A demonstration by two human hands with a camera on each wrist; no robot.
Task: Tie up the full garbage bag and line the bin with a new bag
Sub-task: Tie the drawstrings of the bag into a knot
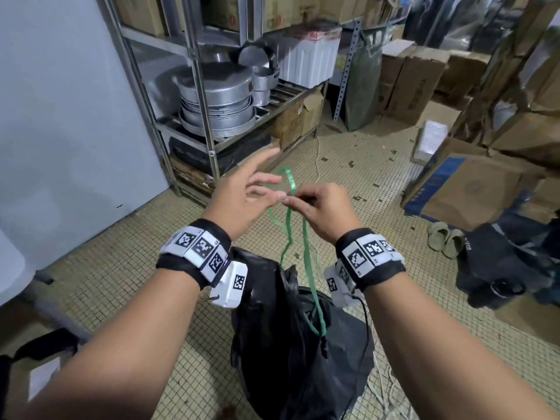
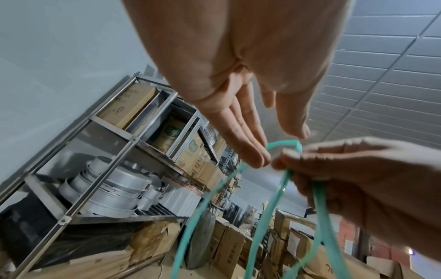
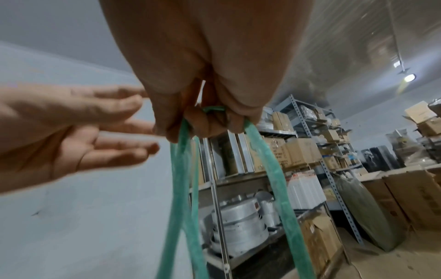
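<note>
A full black garbage bag (image 1: pixel 291 334) stands on the tiled floor below my wrists. A green plastic string (image 1: pixel 306 237) rises from its gathered neck up to my hands. My right hand (image 1: pixel 306 201) pinches the string (image 3: pixel 274 169) near its looped top, strands hanging down on both sides of the fingers. My left hand (image 1: pixel 257 183) is beside it with fingers straight and spread, fingertips (image 2: pixel 257 158) close to the string's loop (image 2: pixel 286 145), holding nothing. No bin or new bag is in view.
A steel rack (image 1: pixel 206 122) with stacked metal pans (image 1: pixel 218 98) stands ahead on the left by a grey wall. Cardboard boxes (image 1: pixel 472 189) line the right side. Sandals (image 1: pixel 445 237) and a dark bag (image 1: pixel 509 262) lie on the floor at right.
</note>
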